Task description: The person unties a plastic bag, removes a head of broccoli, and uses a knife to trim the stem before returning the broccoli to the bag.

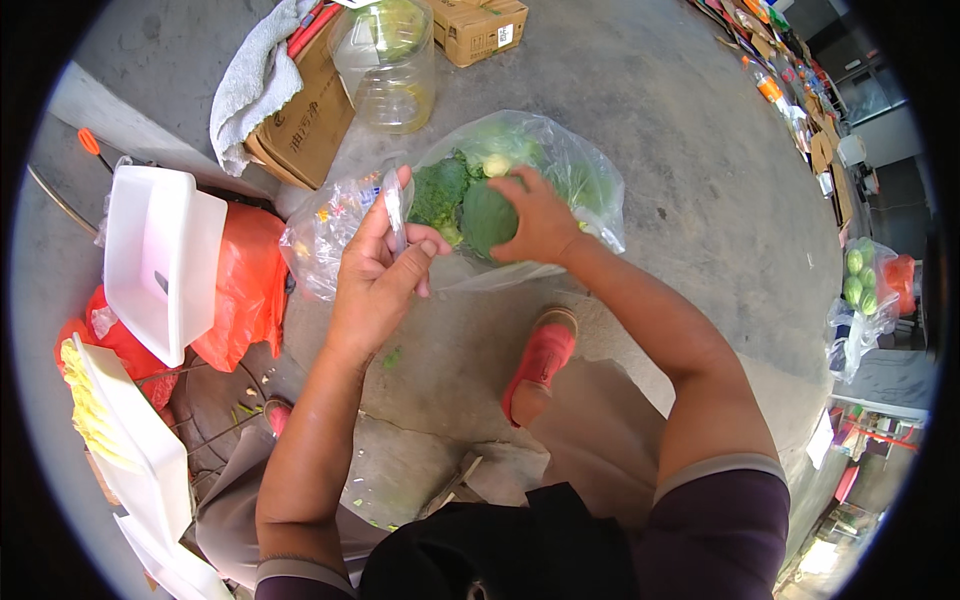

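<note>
A clear plastic bag (480, 281) lies on the concrete floor in front of me, with broccoli (437, 191) and other green vegetables inside. My left hand (390, 255) is raised at the bag's left side, its fingers closed around the bag's gathered plastic edge (395, 210). At the bag's mouth, my right hand (536, 221) curves its spread fingers beside a broad dark green leaf (487, 217); whether the fingertips touch or grip it cannot be told. A pale round vegetable piece (496, 165) shows just above that leaf. More leafy greens are blurred behind the plastic.
White plastic tubs (180, 277) and red plastic bags (247, 277) stand at the left. A cardboard box (307, 120) with a grey towel (251, 82), a clear plastic jar (390, 97) and another box (480, 34) are beyond the bag. My shoe (544, 345) is near the bag.
</note>
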The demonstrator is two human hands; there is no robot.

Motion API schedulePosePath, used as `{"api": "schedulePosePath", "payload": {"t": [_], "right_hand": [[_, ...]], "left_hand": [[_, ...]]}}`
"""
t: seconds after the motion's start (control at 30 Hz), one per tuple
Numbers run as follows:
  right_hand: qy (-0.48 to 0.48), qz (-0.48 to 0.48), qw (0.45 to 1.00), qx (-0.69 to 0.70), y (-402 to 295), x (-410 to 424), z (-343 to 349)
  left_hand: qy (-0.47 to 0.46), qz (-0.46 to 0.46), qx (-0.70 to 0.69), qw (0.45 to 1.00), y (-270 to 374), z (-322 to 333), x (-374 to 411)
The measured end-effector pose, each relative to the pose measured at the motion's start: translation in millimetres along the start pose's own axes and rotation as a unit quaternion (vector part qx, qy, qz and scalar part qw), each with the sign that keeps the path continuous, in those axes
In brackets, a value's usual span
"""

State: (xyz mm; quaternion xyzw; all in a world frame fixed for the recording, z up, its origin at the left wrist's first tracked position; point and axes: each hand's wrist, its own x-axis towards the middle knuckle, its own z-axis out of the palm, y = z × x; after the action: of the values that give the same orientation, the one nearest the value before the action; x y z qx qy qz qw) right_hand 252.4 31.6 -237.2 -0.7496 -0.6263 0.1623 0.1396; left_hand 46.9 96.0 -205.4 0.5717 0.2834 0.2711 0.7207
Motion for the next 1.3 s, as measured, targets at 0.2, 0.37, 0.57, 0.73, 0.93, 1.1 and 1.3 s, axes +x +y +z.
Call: {"api": "schedulePosePath", "payload": {"t": [0.2, 0.37, 0.57, 0.73, 0.93, 1.1, 1.3], "right_hand": [[-0.057, 0.220, 0.763, 0.605, 67, 8, 10], [-0.108, 0.299, 0.649, 0.691, 71, 2, 11], [-0.062, 0.279, 0.722, 0.630, 69, -1, 23], [-0.045, 0.261, 0.653, 0.710, 80, -10, 16], [-0.002, 0.254, 0.574, 0.779, 61, -15, -2], [-0.018, 0.233, 0.511, 0.827, 29, -22, -25], [-0.114, 0.155, 0.473, 0.860, -37, -28, -42]], "left_hand": [[0.005, 0.000, 0.002, 1.000, -1, 7, 1], [0.002, 0.011, 0.003, 1.000, -3, 5, 0], [0.003, 0.014, 0.056, 0.998, 0, 11, -3], [0.003, 0.028, 0.105, 0.994, -20, 2, -10], [0.061, -0.012, 0.035, 0.997, -36, -4, -18], [0.230, 0.206, 0.307, 0.900, -20, 5, -30], [0.170, 0.258, 0.392, 0.866, 18, 8, -51]]}}
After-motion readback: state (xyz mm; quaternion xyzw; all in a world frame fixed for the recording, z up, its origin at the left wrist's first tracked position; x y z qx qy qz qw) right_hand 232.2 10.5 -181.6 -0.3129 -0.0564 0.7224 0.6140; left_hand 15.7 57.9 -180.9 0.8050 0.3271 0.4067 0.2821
